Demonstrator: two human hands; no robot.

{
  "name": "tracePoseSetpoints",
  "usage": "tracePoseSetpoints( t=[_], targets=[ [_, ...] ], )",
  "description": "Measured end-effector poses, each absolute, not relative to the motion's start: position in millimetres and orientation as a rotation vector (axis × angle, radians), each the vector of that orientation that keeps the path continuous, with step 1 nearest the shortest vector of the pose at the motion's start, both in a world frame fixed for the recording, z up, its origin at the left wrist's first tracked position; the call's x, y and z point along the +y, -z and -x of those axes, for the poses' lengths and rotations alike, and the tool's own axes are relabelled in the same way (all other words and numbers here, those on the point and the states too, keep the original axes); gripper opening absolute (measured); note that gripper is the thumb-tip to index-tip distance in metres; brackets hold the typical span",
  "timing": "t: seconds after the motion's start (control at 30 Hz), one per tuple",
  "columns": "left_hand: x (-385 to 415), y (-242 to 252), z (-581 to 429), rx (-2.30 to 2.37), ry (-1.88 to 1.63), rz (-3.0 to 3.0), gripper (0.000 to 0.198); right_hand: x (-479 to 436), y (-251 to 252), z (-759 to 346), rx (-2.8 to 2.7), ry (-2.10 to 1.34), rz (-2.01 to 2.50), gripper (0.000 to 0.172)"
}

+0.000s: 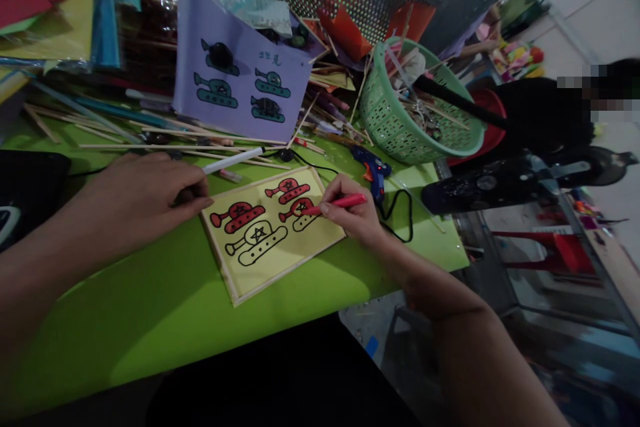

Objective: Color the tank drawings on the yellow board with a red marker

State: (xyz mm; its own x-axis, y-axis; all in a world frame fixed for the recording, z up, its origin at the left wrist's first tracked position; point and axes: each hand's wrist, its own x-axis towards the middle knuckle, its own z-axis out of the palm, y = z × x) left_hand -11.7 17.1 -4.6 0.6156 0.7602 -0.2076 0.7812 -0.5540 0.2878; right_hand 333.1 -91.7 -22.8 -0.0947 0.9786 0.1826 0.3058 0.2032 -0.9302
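A yellow card with four outlined tanks, framed by wooden sticks, lies on the green table. Two tanks are filled red, a third is partly red, and one is uncoloured. My right hand is closed on a red marker, whose tip touches the partly red tank at the card's right side. My left hand rests closed at the card's left corner, pressing on it, with a white pen sticking out from its fingers.
A purple sheet with teal tanks leans at the back among wooden sticks and coloured paper. A green basket of sticks stands back right, a blue glue gun with a black cord beside it. A person in black sits far right.
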Motion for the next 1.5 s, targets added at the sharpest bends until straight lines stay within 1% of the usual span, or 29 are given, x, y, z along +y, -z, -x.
tracePoseSetpoints(
  t=[0.13, 0.27, 0.5, 0.73, 1.17, 1.33, 1.5],
  targets=[
    [17.7, 6.9, 12.9, 1.219, 0.05, -2.502, 0.021, -91.9, 23.9, -332.8, -1.575, -0.93, 1.248, 0.023],
    [17.3, 5.3, 12.4, 1.249, 0.091, -2.494, 0.019, -91.9, 22.6, -333.1, -1.58, -0.928, 1.26, 0.023],
    [16.8, 4.1, 10.7, 1.256, 0.085, -2.494, 0.022, -92.2, 20.8, -332.4, -1.586, -0.942, 1.28, 0.025],
    [15.7, 1.3, 9.2, 1.256, 0.102, -2.497, 0.019, -92.7, 22.5, -332.7, -1.591, -0.978, 1.206, 0.019],
    [14.4, -3.4, 7.6, 1.242, 0.111, -2.488, 0.021, -93.1, 23.9, -331.0, -1.581, -0.98, 1.266, 0.037],
    [14.2, -1.8, 8.3, 1.24, 0.108, -2.49, 0.023, -93.0, 25.0, -330.3, -1.589, -0.959, 1.236, 0.033],
    [14.9, 0.1, 10.6, 1.236, 0.076, -2.482, 0.021, -93.5, 24.7, -331.6, -1.607, -0.96, 1.271, 0.036]
  ],
)
